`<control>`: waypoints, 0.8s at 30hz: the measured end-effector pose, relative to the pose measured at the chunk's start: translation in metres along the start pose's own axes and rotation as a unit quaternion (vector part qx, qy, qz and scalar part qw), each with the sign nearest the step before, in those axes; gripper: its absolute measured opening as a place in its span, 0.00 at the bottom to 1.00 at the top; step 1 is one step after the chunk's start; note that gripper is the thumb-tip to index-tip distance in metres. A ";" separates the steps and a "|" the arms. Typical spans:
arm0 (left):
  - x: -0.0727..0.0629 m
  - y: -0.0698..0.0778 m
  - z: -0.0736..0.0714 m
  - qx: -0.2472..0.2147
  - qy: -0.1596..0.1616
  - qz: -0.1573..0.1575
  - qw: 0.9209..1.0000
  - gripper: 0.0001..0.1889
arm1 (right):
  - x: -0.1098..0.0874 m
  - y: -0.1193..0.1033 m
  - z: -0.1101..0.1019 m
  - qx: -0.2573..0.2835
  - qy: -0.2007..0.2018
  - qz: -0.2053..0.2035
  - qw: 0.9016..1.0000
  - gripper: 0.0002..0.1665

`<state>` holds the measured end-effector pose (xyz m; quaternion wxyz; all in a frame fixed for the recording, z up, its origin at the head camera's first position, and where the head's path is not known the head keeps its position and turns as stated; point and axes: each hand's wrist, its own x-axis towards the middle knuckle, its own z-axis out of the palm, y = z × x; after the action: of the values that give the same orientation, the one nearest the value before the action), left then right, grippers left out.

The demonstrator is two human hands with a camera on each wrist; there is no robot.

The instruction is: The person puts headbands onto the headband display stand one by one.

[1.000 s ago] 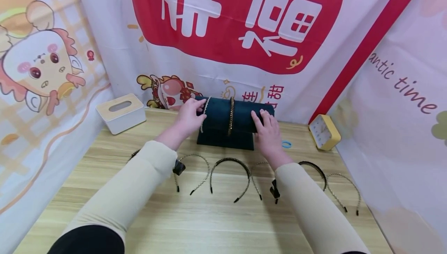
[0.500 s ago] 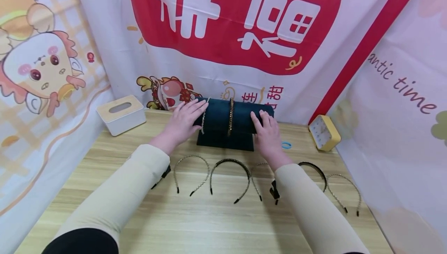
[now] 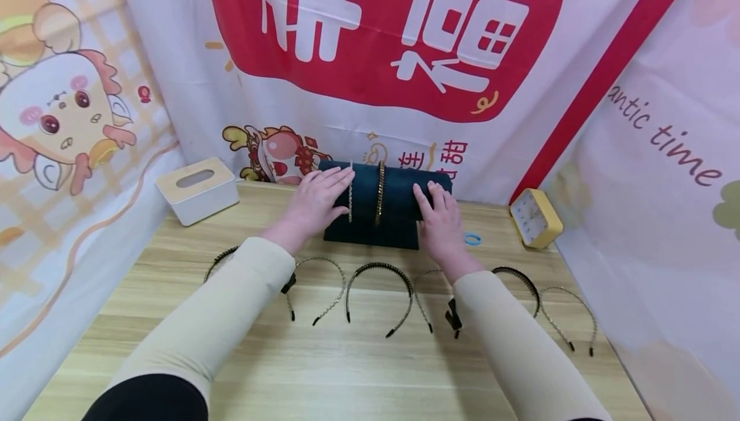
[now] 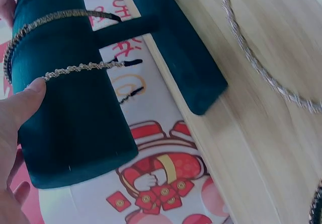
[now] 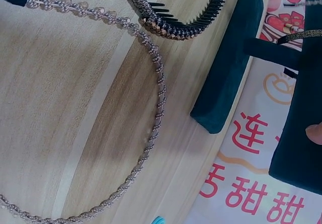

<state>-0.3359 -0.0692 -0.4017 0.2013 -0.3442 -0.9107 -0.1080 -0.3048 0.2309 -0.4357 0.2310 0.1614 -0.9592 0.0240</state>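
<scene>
A dark green velvet headband stand (image 3: 399,189) stands at the back of the table. Two headbands hang over its roll: a thin silver beaded headband (image 3: 350,193) near the left end and a gold and black headband (image 3: 379,193) by the middle. My left hand (image 3: 312,206) lies over the left end, fingers straight and touching the silver headband; in the left wrist view the thumb (image 4: 35,88) presses at its edge. My right hand (image 3: 444,231) holds the right end of the roll, fingers over it; the right wrist view shows just a fingertip (image 5: 314,132) on the velvet.
Several headbands lie in a row in front, among them a dark toothed one (image 3: 379,267) and a beaded one (image 3: 569,292). A tissue box (image 3: 199,193) stands left, a yellow clock (image 3: 537,218) right. A blue ring (image 3: 472,239) lies beside the stand.
A second ago my left hand pinched the silver headband; its fingers have since straightened. Hand and silver headband have shifted right along the roll. My right hand has stayed at the right end.
</scene>
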 end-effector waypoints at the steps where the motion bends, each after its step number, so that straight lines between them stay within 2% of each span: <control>1: 0.001 0.002 0.001 0.002 -0.002 0.000 1.000 0.40 | 0.000 0.000 0.000 0.000 0.001 0.000 1.000 0.50; 8: 0.009 0.011 0.007 0.007 -0.002 0.002 1.000 0.40 | 0.001 0.000 0.000 -0.006 0.004 -0.004 1.000 0.49; 14: 0.014 0.015 0.011 -0.006 -0.001 0.004 1.000 0.41 | 0.001 0.000 0.001 -0.005 0.011 -0.007 1.000 0.49; 24: 0.021 0.024 0.013 -0.018 -0.015 -0.015 1.000 0.42 | 0.001 0.000 0.001 -0.003 0.009 -0.006 1.000 0.49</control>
<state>-0.3382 -0.0348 -0.4032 0.1800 -0.3353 -0.9166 -0.1221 -0.3060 0.2305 -0.4361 0.2398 0.1667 -0.9562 0.0213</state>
